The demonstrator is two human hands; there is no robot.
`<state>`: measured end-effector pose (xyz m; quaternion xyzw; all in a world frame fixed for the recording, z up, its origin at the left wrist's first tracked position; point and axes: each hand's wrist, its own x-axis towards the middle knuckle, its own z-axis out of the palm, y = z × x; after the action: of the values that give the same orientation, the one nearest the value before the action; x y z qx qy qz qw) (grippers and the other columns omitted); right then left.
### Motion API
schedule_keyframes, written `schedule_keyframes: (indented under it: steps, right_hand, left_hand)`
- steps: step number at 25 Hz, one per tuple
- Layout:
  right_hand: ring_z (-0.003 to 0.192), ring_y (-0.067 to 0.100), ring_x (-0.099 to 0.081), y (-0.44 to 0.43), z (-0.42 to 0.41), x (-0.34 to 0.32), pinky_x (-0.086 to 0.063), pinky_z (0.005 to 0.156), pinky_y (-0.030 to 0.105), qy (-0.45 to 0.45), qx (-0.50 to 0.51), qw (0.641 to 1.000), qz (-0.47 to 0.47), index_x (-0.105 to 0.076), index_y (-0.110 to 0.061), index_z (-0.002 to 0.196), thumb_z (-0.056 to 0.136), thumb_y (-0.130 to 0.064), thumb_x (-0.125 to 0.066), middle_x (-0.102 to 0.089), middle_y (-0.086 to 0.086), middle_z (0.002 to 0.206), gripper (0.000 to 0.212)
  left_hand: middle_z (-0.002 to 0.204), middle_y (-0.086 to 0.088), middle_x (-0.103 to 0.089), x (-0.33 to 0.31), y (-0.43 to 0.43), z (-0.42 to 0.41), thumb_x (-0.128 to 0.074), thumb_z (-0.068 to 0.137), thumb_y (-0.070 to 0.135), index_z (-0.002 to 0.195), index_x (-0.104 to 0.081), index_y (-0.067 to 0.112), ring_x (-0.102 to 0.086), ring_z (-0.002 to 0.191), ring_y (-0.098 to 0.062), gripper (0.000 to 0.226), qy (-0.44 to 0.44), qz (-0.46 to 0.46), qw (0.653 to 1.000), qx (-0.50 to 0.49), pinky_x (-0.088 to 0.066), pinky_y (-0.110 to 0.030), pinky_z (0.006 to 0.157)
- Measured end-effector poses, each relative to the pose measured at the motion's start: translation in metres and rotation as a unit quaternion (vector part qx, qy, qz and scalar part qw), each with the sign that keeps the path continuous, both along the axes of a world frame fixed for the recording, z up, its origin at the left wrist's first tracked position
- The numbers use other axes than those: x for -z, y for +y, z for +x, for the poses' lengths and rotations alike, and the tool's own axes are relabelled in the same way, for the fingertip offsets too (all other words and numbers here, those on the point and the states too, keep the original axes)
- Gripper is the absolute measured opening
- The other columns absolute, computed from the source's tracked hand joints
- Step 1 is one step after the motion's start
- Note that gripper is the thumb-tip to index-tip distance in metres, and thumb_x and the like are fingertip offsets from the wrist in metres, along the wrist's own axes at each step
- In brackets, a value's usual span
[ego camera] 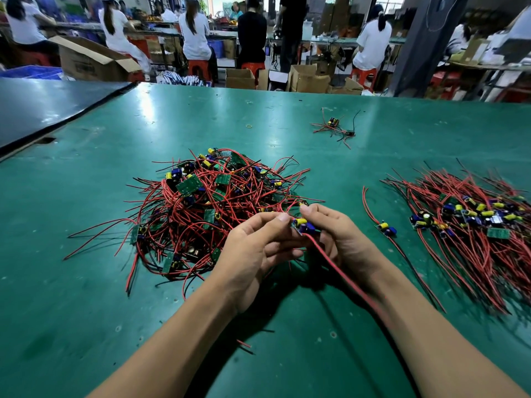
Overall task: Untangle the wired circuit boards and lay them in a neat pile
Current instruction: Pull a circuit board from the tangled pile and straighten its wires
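Left hand (253, 248) and right hand (342, 239) both pinch one wired circuit board (301, 225) over the worktop's (86, 282) middle. Just behind lies a large tangled heap (212, 208). Toward the right edge is a combed pile (474, 225), so seemingly about half remains.

Two bare forearms reach in from the lower edge, one from each corner, and converge above the worktop (86, 282). The wrists draw close without touching. The left hand (255, 251), palm turned inward, curls its fingers beneath a small circuit board (301, 226) and sets its thumb against the board's left end. The right hand (343, 242), its back facing outward to the right, pinches the board's other end from above between thumb and forefinger, the remaining fingers folded underneath. The fingertips of the two hands nearly meet over the board.
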<state>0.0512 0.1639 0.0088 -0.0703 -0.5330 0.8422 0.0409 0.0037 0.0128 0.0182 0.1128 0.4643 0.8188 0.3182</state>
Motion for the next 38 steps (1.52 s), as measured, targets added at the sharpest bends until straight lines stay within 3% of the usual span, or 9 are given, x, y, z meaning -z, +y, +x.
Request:
schedule_keyframes:
  steps: [4, 9, 11, 16, 22, 27, 33, 36, 38]
  right_hand:
    - [0.063, 0.018, -0.060, 0.003, 0.000, 0.003, -0.053, 0.070, 0.037, 0.006, -0.010, 0.999, 0.036, -0.063, -0.017, 0.073, 0.074, -0.030, -0.081, -0.062, 0.006, 0.073, 0.022]
    - [0.062, 0.013, -0.060, 0.006, 0.002, 0.006, -0.053, 0.059, 0.027, -0.028, -0.021, 0.992, 0.124, -0.075, -0.021, 0.091, 0.069, -0.049, -0.087, -0.067, 0.004, 0.082, 0.037]
    - [0.064, 0.012, -0.063, 0.005, 0.004, 0.007, -0.053, 0.056, 0.024, -0.030, -0.012, 0.988, 0.153, -0.076, -0.018, 0.096, 0.073, -0.043, -0.085, -0.071, 0.004, 0.084, 0.035]
    - [0.049, 0.009, -0.035, 0.011, -0.003, 0.004, -0.024, 0.046, 0.019, -0.031, 0.067, 0.993, 0.095, -0.076, -0.017, 0.083, 0.073, -0.026, -0.084, -0.046, -0.001, 0.063, 0.014]
    - [0.042, 0.007, -0.041, 0.010, -0.006, 0.000, -0.030, 0.040, 0.016, -0.009, 0.109, 0.989, 0.098, -0.067, -0.014, 0.080, 0.080, -0.039, -0.067, -0.059, -0.004, 0.063, 0.026]
    - [0.044, 0.008, -0.039, 0.006, -0.006, 0.005, -0.029, 0.042, 0.017, 0.009, 0.118, 0.981, 0.156, -0.072, -0.016, 0.076, 0.081, -0.046, -0.069, -0.055, -0.004, 0.061, 0.031]
    - [0.066, 0.025, -0.070, -0.005, 0.006, 0.004, -0.056, 0.053, 0.029, -0.050, -0.077, 0.991, 0.098, -0.073, -0.009, 0.113, 0.090, -0.049, -0.070, -0.073, 0.016, 0.091, 0.047]
    - [0.059, 0.024, -0.064, -0.004, 0.003, 0.001, -0.053, 0.052, 0.028, -0.070, -0.023, 0.991, 0.111, -0.076, -0.007, 0.104, 0.089, -0.053, -0.069, -0.066, 0.021, 0.081, 0.049]
    - [0.047, 0.017, -0.044, -0.003, -0.001, 0.001, -0.038, 0.044, 0.021, -0.078, 0.044, 0.988, 0.129, -0.079, -0.011, 0.090, 0.085, -0.056, -0.067, -0.046, 0.016, 0.063, 0.047]
  left_hand:
    - [0.080, -0.015, -0.068, 0.002, 0.001, 0.000, -0.073, 0.070, 0.013, 0.084, -0.059, 0.010, -0.066, 0.063, -0.021, 0.020, 0.002, -0.005, 1.000, 0.006, -0.057, -0.027, 0.056]
    - [0.067, -0.007, -0.061, 0.007, -0.002, 0.001, -0.070, 0.080, -0.004, 0.092, -0.054, 0.008, -0.063, 0.057, -0.019, 0.023, 0.096, -0.091, 0.990, 0.046, -0.056, -0.032, 0.060]
    - [0.065, -0.006, -0.062, 0.008, -0.004, 0.002, -0.067, 0.082, -0.007, 0.095, -0.053, 0.006, -0.064, 0.057, -0.020, 0.023, 0.112, -0.108, 0.985, 0.068, -0.056, -0.031, 0.060]
    - [0.068, -0.004, -0.063, 0.005, -0.003, -0.001, -0.059, 0.085, -0.007, 0.098, -0.061, 0.005, -0.057, 0.053, -0.014, 0.018, 0.097, -0.122, 0.985, 0.077, -0.052, -0.024, 0.054]
    - [0.082, -0.014, -0.065, 0.004, -0.002, 0.003, -0.060, 0.092, 0.010, 0.085, -0.069, 0.008, -0.057, 0.067, -0.020, 0.011, 0.098, -0.141, 0.982, 0.080, -0.049, -0.026, 0.060]
    - [0.082, -0.019, -0.064, 0.006, 0.000, 0.006, -0.064, 0.090, 0.011, 0.088, -0.068, 0.004, -0.057, 0.058, -0.019, 0.008, 0.109, -0.135, 0.982, 0.074, -0.046, -0.026, 0.057]
    - [0.077, -0.009, -0.068, 0.008, 0.001, 0.003, -0.060, 0.093, 0.007, 0.079, -0.072, 0.001, -0.059, 0.053, -0.020, 0.019, 0.094, -0.117, 0.988, 0.048, -0.051, -0.023, 0.045]
    - [0.088, 0.002, -0.069, 0.008, 0.001, 0.004, -0.060, 0.093, 0.007, 0.074, -0.070, 0.002, -0.056, 0.050, -0.016, 0.022, 0.109, -0.111, 0.986, 0.062, -0.047, -0.019, 0.043]
    - [0.080, -0.001, -0.064, 0.008, 0.001, 0.004, -0.060, 0.093, 0.007, 0.066, -0.066, 0.010, -0.054, 0.050, -0.015, 0.028, 0.121, -0.117, 0.984, 0.064, -0.047, -0.020, 0.044]
